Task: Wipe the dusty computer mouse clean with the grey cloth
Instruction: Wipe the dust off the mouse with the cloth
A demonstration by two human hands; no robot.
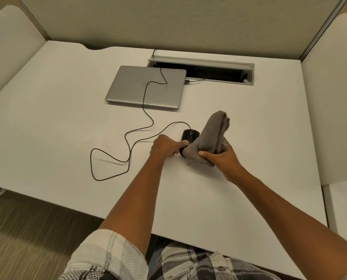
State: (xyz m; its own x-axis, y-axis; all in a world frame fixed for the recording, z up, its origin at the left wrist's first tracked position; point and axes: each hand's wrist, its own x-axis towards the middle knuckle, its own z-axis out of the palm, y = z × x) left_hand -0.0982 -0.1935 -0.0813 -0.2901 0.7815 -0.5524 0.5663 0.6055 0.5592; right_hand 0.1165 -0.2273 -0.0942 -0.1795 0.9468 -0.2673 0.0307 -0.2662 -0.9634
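Two bare forearms reach from plaid rolled sleeves over a white counter (67, 122) to a black mouse (189, 136).

The left hand (165, 146) steadies the mouse's left side, thumb against it and fingers curled under, apparently gripping. The right hand (222, 156) clutches the folded grey cloth (211, 138), its fingers wrapped round the bundle, which drapes over the mouse's near right part. The mouse looks light, hard and smooth, likely to slide, so holding its sides suits; the cloth is soft and limp. Its cable (128, 142) loops towards a closed laptop (146, 86).
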